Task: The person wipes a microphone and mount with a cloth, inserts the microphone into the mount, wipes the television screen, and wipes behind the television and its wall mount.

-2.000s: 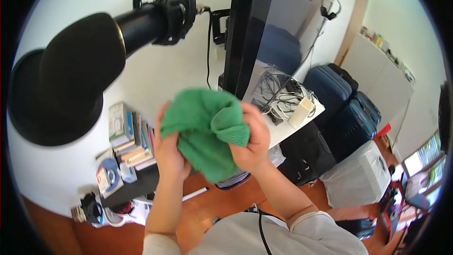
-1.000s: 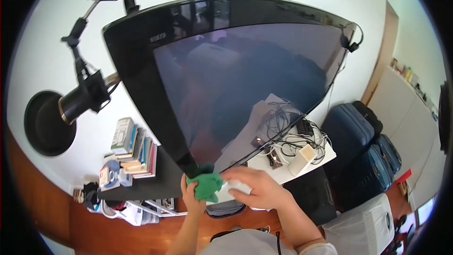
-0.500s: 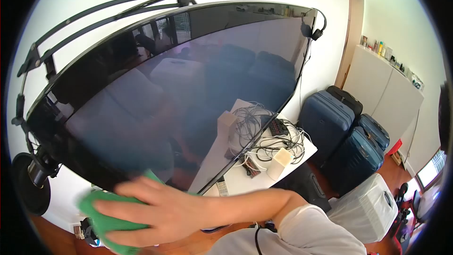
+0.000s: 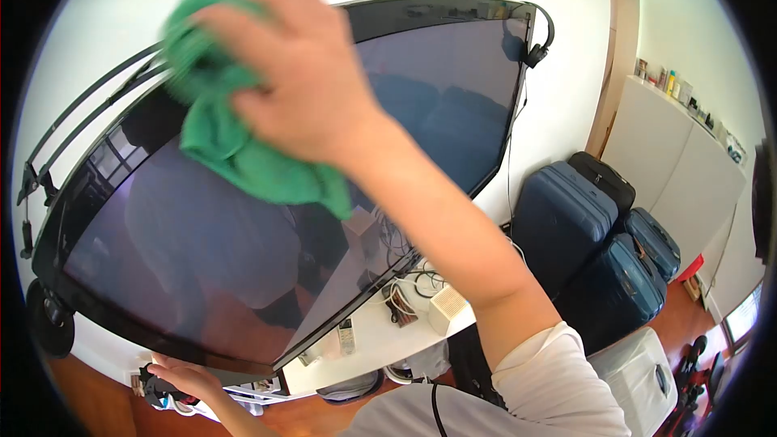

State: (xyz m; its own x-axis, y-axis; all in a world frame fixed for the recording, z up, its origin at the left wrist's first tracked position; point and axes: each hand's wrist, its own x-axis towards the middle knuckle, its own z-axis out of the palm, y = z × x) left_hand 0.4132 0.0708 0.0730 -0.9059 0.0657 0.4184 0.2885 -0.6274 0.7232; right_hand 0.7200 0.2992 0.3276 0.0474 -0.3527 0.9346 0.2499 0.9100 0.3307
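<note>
A green cloth is bunched under my right hand, its loose part hanging over the upper left of a large black screen. My right arm reaches up across the screen, and the hand is smeared by motion. Down at the lower left, my left hand is by the screen's bottom edge with its fingers stretched out and nothing visible in it. Whether it touches the edge I cannot tell. The screen's glass reflects the room.
A black microphone arm runs along the left wall. Headphones hang at the screen's right corner. Beneath, a white desk holds cables, a remote control and a cream box. Several suitcases stand at right.
My right hand has swung from the screen's lower left up to its top with the green cloth. My left hand has come into view by the bottom edge.
</note>
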